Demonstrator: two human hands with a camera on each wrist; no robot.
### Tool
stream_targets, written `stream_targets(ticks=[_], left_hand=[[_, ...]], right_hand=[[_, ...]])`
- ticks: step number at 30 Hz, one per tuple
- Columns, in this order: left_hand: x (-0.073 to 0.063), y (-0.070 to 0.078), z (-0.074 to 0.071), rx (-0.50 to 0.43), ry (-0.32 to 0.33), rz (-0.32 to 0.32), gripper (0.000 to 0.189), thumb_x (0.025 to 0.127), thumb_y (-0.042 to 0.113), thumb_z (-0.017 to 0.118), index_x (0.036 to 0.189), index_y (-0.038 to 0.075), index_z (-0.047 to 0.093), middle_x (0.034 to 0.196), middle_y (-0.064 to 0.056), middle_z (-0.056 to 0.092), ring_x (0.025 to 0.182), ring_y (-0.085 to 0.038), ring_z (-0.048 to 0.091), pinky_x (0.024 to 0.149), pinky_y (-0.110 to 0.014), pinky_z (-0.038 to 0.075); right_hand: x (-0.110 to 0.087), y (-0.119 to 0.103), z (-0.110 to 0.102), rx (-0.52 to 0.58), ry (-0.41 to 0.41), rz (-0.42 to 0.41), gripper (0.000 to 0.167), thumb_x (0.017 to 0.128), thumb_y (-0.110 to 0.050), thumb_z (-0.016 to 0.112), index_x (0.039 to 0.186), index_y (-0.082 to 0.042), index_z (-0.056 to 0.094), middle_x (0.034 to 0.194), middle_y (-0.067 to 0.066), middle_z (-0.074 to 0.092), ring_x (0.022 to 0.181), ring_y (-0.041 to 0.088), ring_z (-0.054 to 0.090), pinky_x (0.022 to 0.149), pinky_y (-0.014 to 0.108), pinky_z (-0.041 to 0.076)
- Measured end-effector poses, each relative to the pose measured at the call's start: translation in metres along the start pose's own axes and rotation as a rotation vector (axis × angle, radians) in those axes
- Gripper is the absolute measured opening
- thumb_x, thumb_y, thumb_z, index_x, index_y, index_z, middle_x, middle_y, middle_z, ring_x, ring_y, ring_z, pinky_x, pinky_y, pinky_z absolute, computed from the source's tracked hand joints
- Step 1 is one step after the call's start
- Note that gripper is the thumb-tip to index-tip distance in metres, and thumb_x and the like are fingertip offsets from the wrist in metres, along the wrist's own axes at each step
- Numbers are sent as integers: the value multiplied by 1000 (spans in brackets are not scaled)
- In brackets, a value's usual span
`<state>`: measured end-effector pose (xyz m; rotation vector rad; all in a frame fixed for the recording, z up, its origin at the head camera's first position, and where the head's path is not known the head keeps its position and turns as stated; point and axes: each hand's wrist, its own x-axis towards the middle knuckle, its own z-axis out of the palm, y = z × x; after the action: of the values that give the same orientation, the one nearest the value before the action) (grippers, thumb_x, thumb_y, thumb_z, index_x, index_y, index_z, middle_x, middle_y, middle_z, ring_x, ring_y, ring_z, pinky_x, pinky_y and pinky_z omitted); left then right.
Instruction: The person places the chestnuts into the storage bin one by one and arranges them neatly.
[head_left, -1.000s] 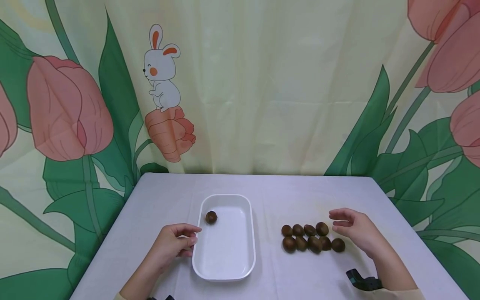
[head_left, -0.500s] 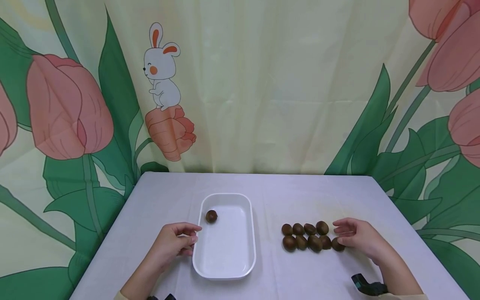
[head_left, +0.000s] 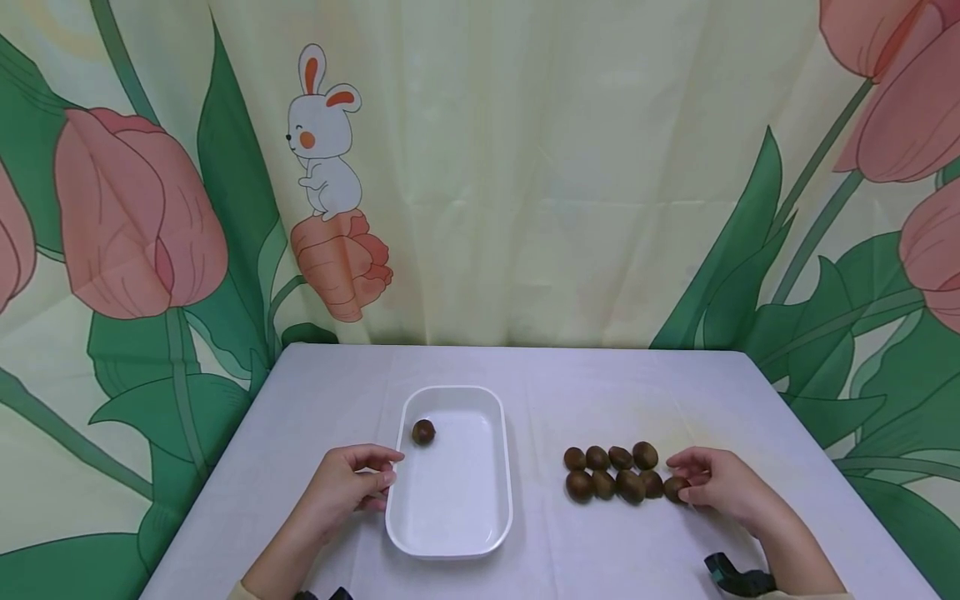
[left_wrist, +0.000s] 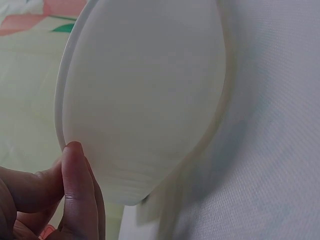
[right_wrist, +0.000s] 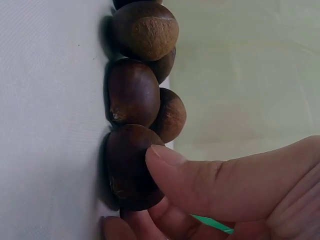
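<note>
Shifted nearer; pinching rightmost round brown chestnut (right_wrist: 129, 165) with right hand (head_left: 723, 482). Still pinching white rectangular tray (head_left: 450, 504) with left hand (head_left: 348, 482).

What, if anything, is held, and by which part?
The left hand holds the white tray by its left rim; the right hand grips the rightmost chestnut by its right side.

Brown chestnuts (head_left: 630, 487), one in white tray (head_left: 450, 508)
</note>
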<state>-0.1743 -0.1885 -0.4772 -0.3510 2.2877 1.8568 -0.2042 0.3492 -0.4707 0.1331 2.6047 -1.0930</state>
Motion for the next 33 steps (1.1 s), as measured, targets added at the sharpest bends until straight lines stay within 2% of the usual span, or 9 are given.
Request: stream_targets(ticks=[6, 13, 20, 27, 33], left_hand=[[0, 0, 1, -3, 2, -3, 27, 91, -5, 79, 117, 4, 81, 91, -9, 67, 63, -21, 66, 57, -30, 62], [-1, 2, 2, 1, 8, -7, 28, 91, -5, 78, 118, 3, 81, 92, -10, 67, 64, -21, 66, 57, -30, 63], [-2, 2, 2, -6, -5, 6, 28, 91, -5, 78, 119, 1, 80, 92, -8, 67, 66, -20, 65, 57, -30, 63], [-1, 2, 2, -11, 0, -3, 28, 91, -5, 78, 118, 2, 80, 91, -8, 66, 67, -20, 65, 58, -30, 63], [-1, 3, 2, -2, 14, -17, 26, 91, -6, 77, 115, 4, 81, 91, -9, 66, 67, -21, 65, 58, -30, 63]], right_hand=[[-1, 1, 3, -22, 8, -33, 41, 84, 9, 80, 124, 4, 69, 104, 10, 68, 93, 23, 61, 71, 31, 57], [0, 1, 3, -53, 8, -22, 36, 84, 7, 82, 117, -2, 70, 102, 9, 64, 93, 24, 57, 73, 33, 52], [1, 2, 2, -52, -2, -33, 31, 84, 5, 84, 111, -3, 71, 100, 8, 68, 92, 24, 58, 74, 34, 52], [1, 0, -5, -67, 9, -35, 30, 86, 0, 84, 113, -4, 71, 107, 8, 72, 97, 24, 61, 77, 34, 54], [1, -4, -8, -30, 18, -33, 33, 88, -3, 84, 118, -3, 70, 114, 10, 73, 100, 24, 64, 77, 33, 56]])
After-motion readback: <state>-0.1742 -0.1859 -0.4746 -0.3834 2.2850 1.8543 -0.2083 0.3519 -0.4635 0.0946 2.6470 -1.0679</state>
